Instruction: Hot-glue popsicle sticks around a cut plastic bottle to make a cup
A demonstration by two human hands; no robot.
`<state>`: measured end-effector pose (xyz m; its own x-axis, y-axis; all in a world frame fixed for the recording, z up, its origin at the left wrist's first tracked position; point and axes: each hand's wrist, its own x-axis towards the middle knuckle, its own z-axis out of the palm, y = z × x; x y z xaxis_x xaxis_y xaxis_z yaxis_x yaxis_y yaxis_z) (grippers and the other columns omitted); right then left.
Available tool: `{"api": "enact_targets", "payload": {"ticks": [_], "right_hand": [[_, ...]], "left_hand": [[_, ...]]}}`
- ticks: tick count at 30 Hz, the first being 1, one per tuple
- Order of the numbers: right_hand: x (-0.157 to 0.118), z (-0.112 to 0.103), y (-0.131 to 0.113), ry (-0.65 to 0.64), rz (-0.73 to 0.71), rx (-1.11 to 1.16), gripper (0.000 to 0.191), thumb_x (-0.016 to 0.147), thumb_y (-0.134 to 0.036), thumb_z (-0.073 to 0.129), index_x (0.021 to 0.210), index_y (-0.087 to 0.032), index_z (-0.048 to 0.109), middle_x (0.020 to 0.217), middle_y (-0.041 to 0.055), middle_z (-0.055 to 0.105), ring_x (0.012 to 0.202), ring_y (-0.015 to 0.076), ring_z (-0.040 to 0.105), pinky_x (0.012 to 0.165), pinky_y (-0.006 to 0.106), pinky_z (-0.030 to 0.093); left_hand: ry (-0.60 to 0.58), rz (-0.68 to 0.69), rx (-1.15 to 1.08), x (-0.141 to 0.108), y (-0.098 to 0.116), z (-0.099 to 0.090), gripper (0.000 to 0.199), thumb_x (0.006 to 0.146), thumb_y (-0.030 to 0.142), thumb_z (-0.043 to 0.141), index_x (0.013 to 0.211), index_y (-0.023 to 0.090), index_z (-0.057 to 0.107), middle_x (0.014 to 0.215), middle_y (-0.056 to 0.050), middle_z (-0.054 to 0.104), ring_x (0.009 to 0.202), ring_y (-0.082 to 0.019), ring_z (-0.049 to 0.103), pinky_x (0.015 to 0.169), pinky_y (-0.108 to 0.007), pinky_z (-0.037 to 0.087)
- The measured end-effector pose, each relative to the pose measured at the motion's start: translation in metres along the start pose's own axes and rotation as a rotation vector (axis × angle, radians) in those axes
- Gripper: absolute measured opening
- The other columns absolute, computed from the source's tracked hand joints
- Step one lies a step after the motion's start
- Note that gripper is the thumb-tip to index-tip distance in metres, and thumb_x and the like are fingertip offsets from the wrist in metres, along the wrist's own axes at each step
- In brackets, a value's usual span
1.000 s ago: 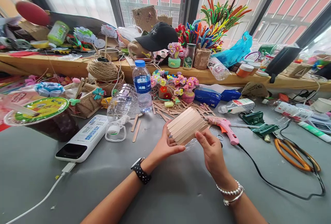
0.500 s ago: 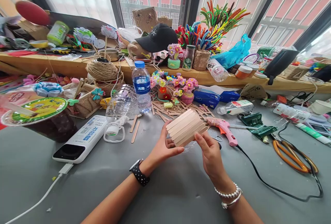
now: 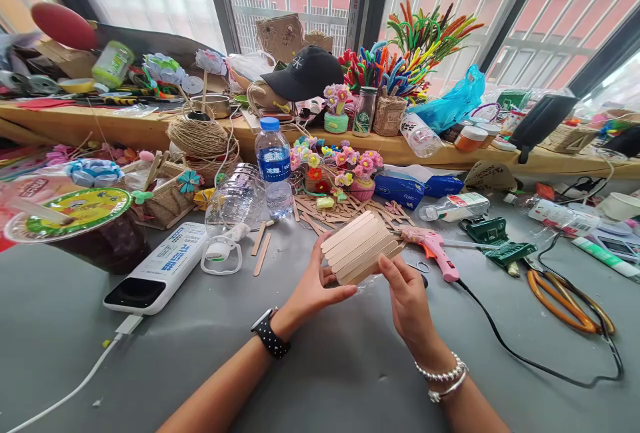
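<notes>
A panel of pale wooden craft sticks (image 3: 360, 248), laid side by side, is held tilted above the grey table (image 3: 320, 366). My left hand (image 3: 316, 286) grips its left side, with the thumb along the near edge and the other fingers partly hidden behind. The thumb and fingers of my right hand (image 3: 407, 290) pinch its near right corner. Something clear, mostly hidden, shows just below the panel. Just right of the panel lies a pink glue gun (image 3: 434, 253). Loose sticks (image 3: 262, 254) lie to the left, and a pile of more sticks (image 3: 330, 212) lies behind.
A water bottle (image 3: 274, 170) stands behind my left hand. On the left are a white power bank (image 3: 163, 270) and a lidded drink cup (image 3: 95, 240). Orange-handled scissors (image 3: 563, 303) and a black cord (image 3: 510, 353) lie right. A crowded wooden shelf (image 3: 150, 128) runs behind.
</notes>
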<state>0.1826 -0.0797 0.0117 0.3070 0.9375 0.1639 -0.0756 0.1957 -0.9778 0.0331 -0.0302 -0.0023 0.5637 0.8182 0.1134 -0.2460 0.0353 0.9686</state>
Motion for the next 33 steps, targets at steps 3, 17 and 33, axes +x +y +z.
{"api": "enact_targets", "payload": {"ticks": [3, 17, 33], "right_hand": [[0.0006, -0.0008, 0.0003, -0.016, 0.005, -0.009, 0.026, 0.074, -0.042, 0.057, 0.061, -0.02, 0.061, 0.08, 0.0015, 0.062, 0.087, 0.0179, 0.052, 0.082, 0.031, 0.037], [-0.0005, 0.0007, 0.0048, 0.025, 0.045, -0.035, 0.031, 0.075, -0.046, 0.055, 0.06, -0.019, 0.058, 0.072, 0.0012, 0.061, 0.08, 0.0175, 0.054, 0.08, 0.032, 0.038], [-0.0029, -0.0001, 0.0039, -0.03, 0.067, -0.01, 0.028, 0.076, -0.045, 0.055, 0.066, -0.019, 0.058, 0.083, 0.002, 0.062, 0.088, 0.0183, 0.053, 0.084, 0.032, 0.037]], "left_hand": [[-0.019, -0.011, 0.0, -0.0006, 0.0012, 0.0007, 0.097, 0.062, 0.038, 0.072, 0.133, 0.029, 0.006, 0.135, -0.012, 0.031, 0.109, -0.028, 0.05, 0.092, -0.039, 0.04], [-0.009, -0.082, -0.054, -0.0014, 0.0023, 0.0026, 0.113, 0.061, 0.042, 0.072, 0.135, 0.03, -0.012, 0.141, -0.014, 0.024, 0.115, -0.031, 0.045, 0.096, -0.044, 0.037], [0.009, -0.055, -0.051, -0.0018, 0.0005, 0.0015, 0.093, 0.068, 0.038, 0.068, 0.135, 0.028, 0.003, 0.138, -0.013, 0.029, 0.112, -0.029, 0.047, 0.094, -0.042, 0.039]]}}
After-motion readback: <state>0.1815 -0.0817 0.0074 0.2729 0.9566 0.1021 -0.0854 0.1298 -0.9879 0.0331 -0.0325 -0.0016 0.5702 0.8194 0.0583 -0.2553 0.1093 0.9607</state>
